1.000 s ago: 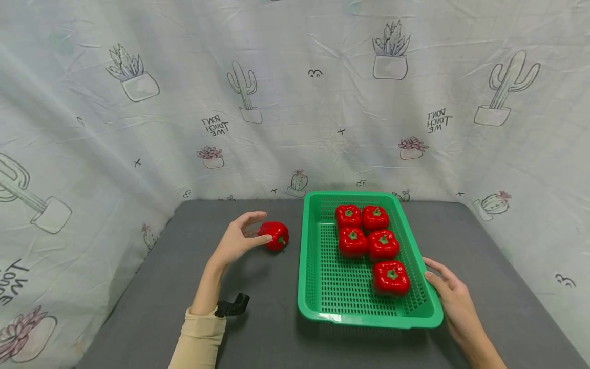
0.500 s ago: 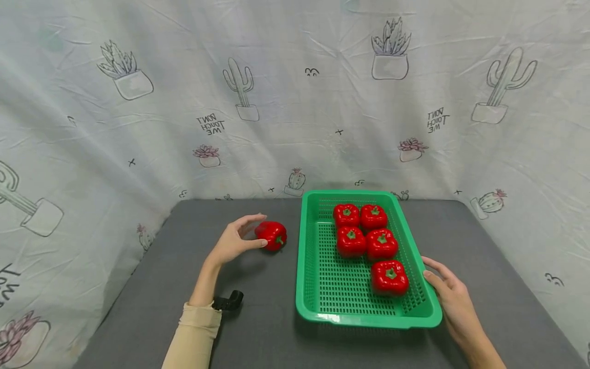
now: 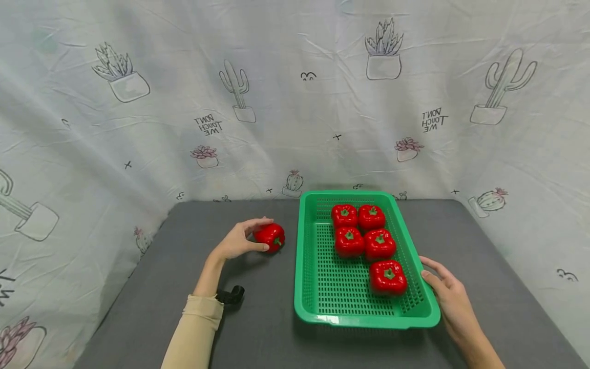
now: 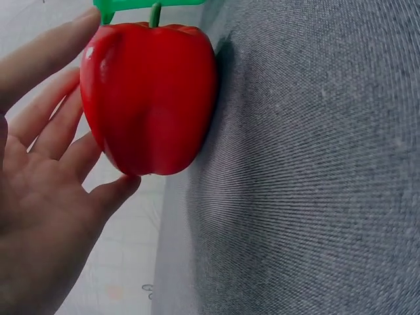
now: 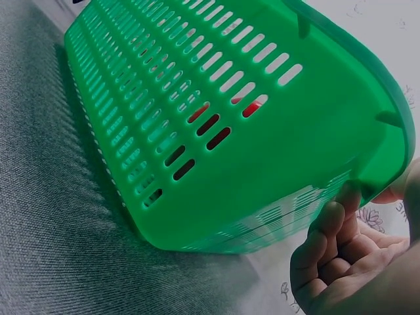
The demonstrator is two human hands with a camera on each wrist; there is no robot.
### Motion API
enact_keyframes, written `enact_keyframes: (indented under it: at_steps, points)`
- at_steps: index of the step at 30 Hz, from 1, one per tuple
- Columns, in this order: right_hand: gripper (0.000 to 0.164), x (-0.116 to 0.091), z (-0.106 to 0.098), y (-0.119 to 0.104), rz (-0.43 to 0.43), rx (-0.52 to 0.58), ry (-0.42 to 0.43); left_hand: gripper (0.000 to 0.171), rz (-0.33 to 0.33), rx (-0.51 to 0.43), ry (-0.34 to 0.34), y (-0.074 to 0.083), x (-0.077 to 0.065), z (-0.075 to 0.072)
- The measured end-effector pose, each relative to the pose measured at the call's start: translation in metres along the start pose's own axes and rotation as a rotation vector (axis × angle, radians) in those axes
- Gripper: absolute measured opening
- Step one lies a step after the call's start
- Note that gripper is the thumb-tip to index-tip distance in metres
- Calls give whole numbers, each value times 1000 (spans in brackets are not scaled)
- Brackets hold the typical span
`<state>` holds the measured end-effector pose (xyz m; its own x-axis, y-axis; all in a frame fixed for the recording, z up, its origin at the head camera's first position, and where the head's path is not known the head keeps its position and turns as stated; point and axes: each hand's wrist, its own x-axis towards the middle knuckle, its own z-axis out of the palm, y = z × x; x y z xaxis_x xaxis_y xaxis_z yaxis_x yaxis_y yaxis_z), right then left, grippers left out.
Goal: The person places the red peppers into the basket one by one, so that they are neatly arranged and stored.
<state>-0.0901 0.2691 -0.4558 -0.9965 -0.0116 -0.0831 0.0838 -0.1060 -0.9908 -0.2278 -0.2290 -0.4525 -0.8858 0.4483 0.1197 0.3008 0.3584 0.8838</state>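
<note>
A red bell pepper (image 3: 269,238) lies on its side on the grey table, left of the green basket (image 3: 298,266). My left hand (image 3: 237,242) holds this pepper from its left, thumb on the near side and fingers round the far side. In the left wrist view the pepper (image 4: 151,98) touches the cloth, green stem pointing to the basket, with the fingers of the left hand (image 4: 49,190) against it. My right hand (image 3: 451,300) grips the basket's right rim. The right wrist view shows that hand (image 5: 348,256) with its fingers under the rim of the basket (image 5: 295,151).
Several red bell peppers (image 3: 388,278) stand stem up in the basket, mostly along its right half. The left part of the basket's perforated floor shows bare. A patterned curtain (image 3: 276,102) hangs behind the table (image 3: 258,328). A black wrist mount (image 3: 232,295) sits on my left wrist.
My left hand has moved in on the lone pepper, its thumb and fingers now round it. The right hand stays on the basket rim. The head view has shifted slightly.
</note>
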Motion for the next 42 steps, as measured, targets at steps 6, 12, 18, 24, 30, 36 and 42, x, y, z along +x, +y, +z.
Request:
enact_keyframes:
  at_steps: [6, 12, 18, 24, 30, 36, 42]
  points:
    - [42, 0, 1, -1, 7, -12, 4, 67, -10, 12, -9, -2, 1, 2]
    - [42, -1, 1, -2, 7, -1, -11, 70, -54, 32, -19, 1, 0, 10]
    - [42, -2, 1, -2, 13, -5, -1, 75, -77, 41, -19, 3, 2, 22]
    - [42, -2, 1, -2, 12, 3, 2, 72, -90, 107, 7, 7, 4, 29]
    - [42, -2, 1, -1, 16, 3, 3, 71, -112, 178, 51, 8, 3, 33]
    - [42, -2, 1, -1, 9, 5, -2, 71, -159, 120, 124, 10, -4, 35]
    - [41, -1, 1, -1, 5, 16, -3, 72, -142, 89, 213, 15, -7, 34]
